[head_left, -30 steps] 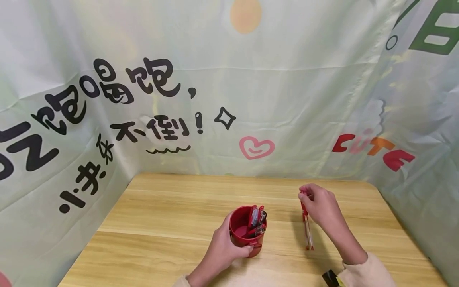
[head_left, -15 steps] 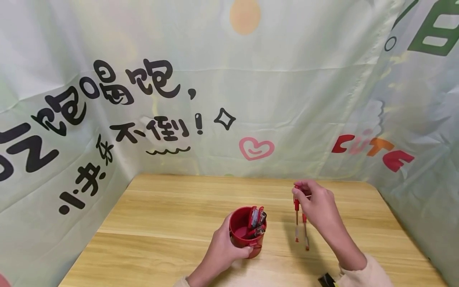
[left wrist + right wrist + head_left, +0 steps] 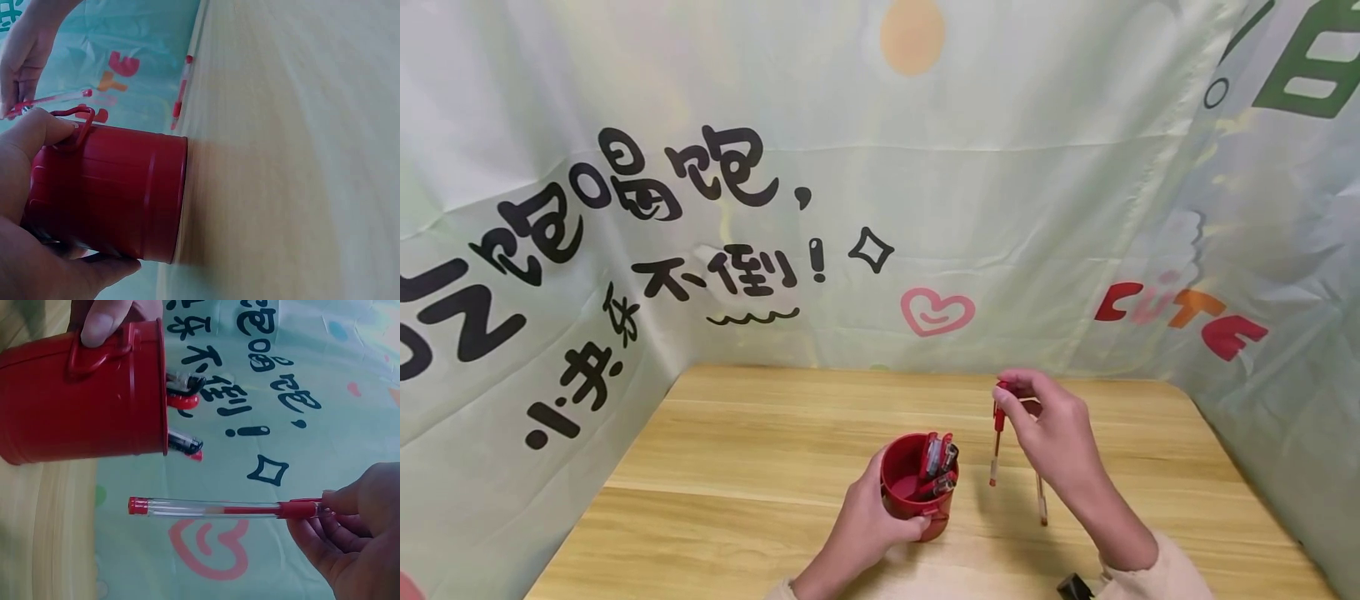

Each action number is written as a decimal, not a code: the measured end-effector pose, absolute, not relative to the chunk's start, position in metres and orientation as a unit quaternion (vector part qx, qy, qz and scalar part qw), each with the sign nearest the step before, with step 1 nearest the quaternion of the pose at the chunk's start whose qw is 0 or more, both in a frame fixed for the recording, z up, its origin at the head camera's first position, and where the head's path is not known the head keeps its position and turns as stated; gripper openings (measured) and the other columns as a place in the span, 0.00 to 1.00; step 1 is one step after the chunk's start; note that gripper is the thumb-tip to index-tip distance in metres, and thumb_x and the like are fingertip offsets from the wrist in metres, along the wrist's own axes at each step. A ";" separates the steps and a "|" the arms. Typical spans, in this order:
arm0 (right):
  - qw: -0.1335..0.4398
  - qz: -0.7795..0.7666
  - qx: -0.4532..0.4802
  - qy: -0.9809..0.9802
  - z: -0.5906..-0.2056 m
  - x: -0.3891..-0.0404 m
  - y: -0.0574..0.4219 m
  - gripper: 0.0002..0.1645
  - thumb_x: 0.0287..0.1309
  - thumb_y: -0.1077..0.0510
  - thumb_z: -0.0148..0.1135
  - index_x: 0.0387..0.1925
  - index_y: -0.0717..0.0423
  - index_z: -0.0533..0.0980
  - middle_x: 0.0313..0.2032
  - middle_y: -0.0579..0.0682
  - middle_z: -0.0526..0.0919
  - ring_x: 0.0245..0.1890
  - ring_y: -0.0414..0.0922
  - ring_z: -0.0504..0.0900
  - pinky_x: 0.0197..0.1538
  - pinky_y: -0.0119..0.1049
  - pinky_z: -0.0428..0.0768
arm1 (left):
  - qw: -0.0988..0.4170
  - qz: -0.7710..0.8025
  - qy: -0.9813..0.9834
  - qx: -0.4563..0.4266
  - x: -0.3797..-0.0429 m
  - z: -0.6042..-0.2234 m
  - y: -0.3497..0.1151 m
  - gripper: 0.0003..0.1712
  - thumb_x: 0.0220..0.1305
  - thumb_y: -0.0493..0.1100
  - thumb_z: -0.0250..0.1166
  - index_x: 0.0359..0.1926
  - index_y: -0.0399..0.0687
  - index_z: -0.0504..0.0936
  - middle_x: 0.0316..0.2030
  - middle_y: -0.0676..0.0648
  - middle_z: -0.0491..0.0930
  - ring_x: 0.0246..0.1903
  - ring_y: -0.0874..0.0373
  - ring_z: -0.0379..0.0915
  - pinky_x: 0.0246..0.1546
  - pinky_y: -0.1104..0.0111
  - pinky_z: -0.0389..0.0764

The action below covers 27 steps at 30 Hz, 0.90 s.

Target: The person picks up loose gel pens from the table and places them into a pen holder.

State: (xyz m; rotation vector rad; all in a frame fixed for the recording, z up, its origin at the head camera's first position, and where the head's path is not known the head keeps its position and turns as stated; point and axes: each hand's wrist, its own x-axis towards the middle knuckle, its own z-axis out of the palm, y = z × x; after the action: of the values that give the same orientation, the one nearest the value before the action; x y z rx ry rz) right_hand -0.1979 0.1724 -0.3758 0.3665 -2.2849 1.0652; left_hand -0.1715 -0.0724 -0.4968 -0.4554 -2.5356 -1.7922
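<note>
My left hand [image 3: 872, 508] grips a red metal cup [image 3: 112, 187] with a small wire handle, upright on the table, thumb by the handle. Several pens [image 3: 938, 460] with red and black caps lean inside it. To the right of the cup, my right hand [image 3: 1052, 425] pinches a clear-barrelled pen [image 3: 219, 509] by its red cap end. That pen hangs point-end down above the table, apart from the cup. Another red-capped pen [image 3: 1041, 502] lies on the table under the right hand, its upper part hidden in the head view; the left wrist view shows this loose pen [image 3: 181, 94] beyond the cup.
The wooden table [image 3: 737, 467] has a printed cloth backdrop [image 3: 1037, 208] along its back and sides. A black object [image 3: 1074, 587] shows by the right sleeve at the lower edge of the head view.
My right hand has lifted one pen away from the other and carried it left, toward the cup. The other pen stays on the table. The left hand and cup have not moved.
</note>
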 end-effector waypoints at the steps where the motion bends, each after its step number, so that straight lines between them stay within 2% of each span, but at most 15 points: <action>1: 0.296 0.404 0.142 -0.854 -0.375 -0.197 0.171 0.12 0.63 0.66 0.69 0.48 0.61 0.82 0.40 0.52 0.89 0.40 0.44 0.87 0.46 0.10 0.77 | 0.002 -0.571 -0.808 -0.145 -0.172 -0.497 -0.072 0.54 0.45 0.42 0.81 0.74 0.61 0.66 0.66 0.54 0.78 0.64 0.50 0.76 0.61 0.57 0.83; 9: 0.336 0.435 0.189 -0.814 -0.371 -0.192 0.162 0.14 0.59 0.71 0.70 0.47 0.62 0.82 0.39 0.51 0.88 0.41 0.31 0.84 0.48 0.13 0.80 | -0.003 -0.569 -0.811 -0.136 -0.170 -0.495 -0.072 0.55 0.45 0.41 0.80 0.74 0.63 0.65 0.66 0.55 0.77 0.64 0.53 0.76 0.61 0.60 0.83; 15: 0.368 0.461 0.229 -0.774 -0.365 -0.185 0.153 0.16 0.55 0.75 0.70 0.45 0.62 0.82 0.38 0.52 0.88 0.39 0.28 0.84 0.47 0.16 0.82 | -0.006 -0.562 -0.817 -0.131 -0.170 -0.494 -0.072 0.55 0.45 0.42 0.81 0.74 0.66 0.64 0.66 0.58 0.77 0.64 0.55 0.76 0.61 0.63 0.82; 27: 0.346 0.506 0.248 -0.750 -0.370 -0.181 0.146 0.17 0.54 0.79 0.68 0.45 0.66 0.81 0.38 0.55 0.85 0.39 0.30 0.84 0.50 0.21 0.84 | -0.011 -0.569 -0.811 -0.134 -0.169 -0.493 -0.072 0.55 0.45 0.42 0.81 0.74 0.66 0.64 0.66 0.59 0.77 0.64 0.56 0.75 0.63 0.60 0.81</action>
State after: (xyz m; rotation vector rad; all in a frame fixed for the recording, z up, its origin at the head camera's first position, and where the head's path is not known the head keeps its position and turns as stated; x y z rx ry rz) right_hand -0.1815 0.1460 -0.3697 0.6436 -1.9458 1.3134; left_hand -0.1695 -0.0721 -0.4934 -0.4244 -2.5654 -1.8008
